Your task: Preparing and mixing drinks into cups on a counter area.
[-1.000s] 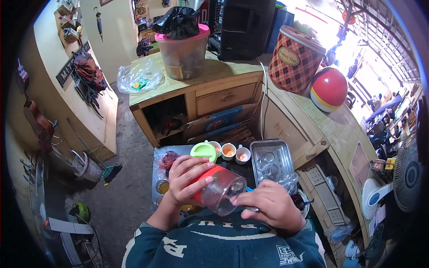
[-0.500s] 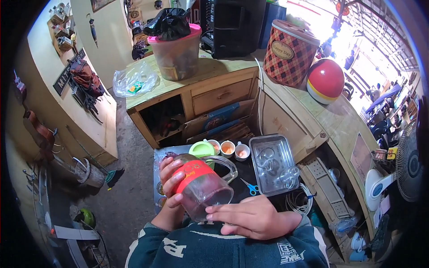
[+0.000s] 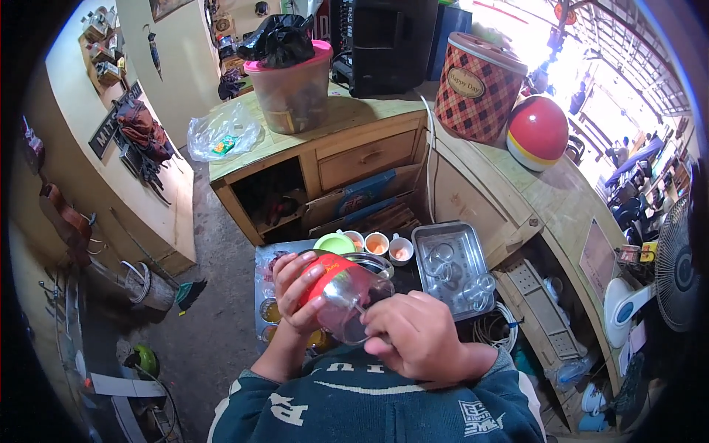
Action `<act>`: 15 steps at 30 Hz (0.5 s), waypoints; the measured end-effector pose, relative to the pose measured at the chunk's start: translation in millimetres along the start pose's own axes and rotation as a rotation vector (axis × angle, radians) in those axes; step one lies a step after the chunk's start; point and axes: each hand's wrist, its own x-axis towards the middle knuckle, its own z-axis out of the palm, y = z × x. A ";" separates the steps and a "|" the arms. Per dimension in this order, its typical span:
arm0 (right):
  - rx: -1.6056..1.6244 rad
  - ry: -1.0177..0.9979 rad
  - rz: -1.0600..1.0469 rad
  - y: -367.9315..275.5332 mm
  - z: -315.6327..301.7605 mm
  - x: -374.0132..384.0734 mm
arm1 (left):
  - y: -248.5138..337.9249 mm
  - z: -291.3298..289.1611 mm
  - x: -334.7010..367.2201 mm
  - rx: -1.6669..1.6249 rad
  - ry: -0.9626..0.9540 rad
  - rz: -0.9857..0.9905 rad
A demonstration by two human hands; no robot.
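Observation:
My left hand (image 3: 299, 297) is wrapped round a clear pitcher (image 3: 331, 269) with a red band, tilted so its mouth faces my right hand. My right hand (image 3: 413, 332) is closed at that mouth, its fingers pinching a thin, shiny stem that looks like the handle of a spoon (image 3: 359, 307). The spoon's bowl seems to lie inside the pitcher, though glare blurs it. Beyond the pitcher are a light green round container (image 3: 334, 243) and white cups (image 3: 377, 244) with orange contents. Glasses of yellow-orange liquid (image 3: 271, 311) stand beside my left wrist.
Right of the cups, a rectangular tray (image 3: 473, 311) holds clear glassware. Coiled white cable (image 3: 499, 331) lies beside it. A wooden counter (image 3: 295, 151) rises behind, bearing a pink-rimmed bucket (image 3: 295, 96), a checked canister (image 3: 480, 88) and a red-and-white ball (image 3: 538, 133). A fan (image 3: 676, 273) stands far right.
My right hand has gone from outstretched fingers at the pitcher's rim to a pinch at its mouth. The pitcher has turned and tilted, and the scissors are now hidden behind it.

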 end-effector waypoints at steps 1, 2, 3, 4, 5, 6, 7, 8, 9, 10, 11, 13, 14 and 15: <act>0.002 -0.003 -0.004 -1.6 -4.7 -0.2 | 0.6 0.5 2.6 -0.014 0.015 -0.033; 0.040 -0.007 -0.017 -5.8 -15.9 -3.2 | -1.1 -1.0 1.3 -0.008 0.018 -0.034; 0.079 -0.011 -0.029 -7.8 -21.5 -4.1 | -3.6 -2.9 -1.3 0.002 -0.010 -0.008; 0.072 -0.007 -0.025 -5.5 -18.8 -0.9 | -3.2 -1.1 -1.5 -0.004 -0.040 0.021; -0.014 0.001 -0.015 2.1 -8.7 6.9 | -2.4 1.9 -0.2 -0.009 -0.028 0.025; -0.100 0.009 -0.005 8.7 0.0 10.2 | -0.5 3.5 1.5 -0.010 -0.028 0.025; 0.040 0.044 0.031 13.5 7.6 8.7 | -0.9 3.3 3.3 -0.019 -0.026 -0.028; 0.042 0.041 0.025 11.6 0.7 6.3 | -1.8 2.4 4.3 -0.029 -0.025 -0.080; 0.045 0.049 0.014 8.6 -13.7 2.1 | -5.0 2.5 0.5 -0.007 -0.020 -0.053; 0.047 0.059 0.009 6.1 -23.0 -0.8 | -4.0 2.3 1.4 -0.006 -0.019 -0.053; -0.057 0.035 0.028 6.6 -24.1 2.2 | -2.7 1.9 3.0 -0.001 -0.054 -0.053; -0.058 0.080 0.007 26.1 2.5 11.7 | -2.9 5.2 8.9 -0.038 -0.081 -0.041; -0.050 0.122 -0.019 34.3 13.0 16.6 | -2.8 5.0 9.4 -0.035 -0.079 -0.041; -0.067 0.097 -0.001 34.2 4.6 17.2 | -2.1 5.5 9.8 -0.087 -0.095 -0.108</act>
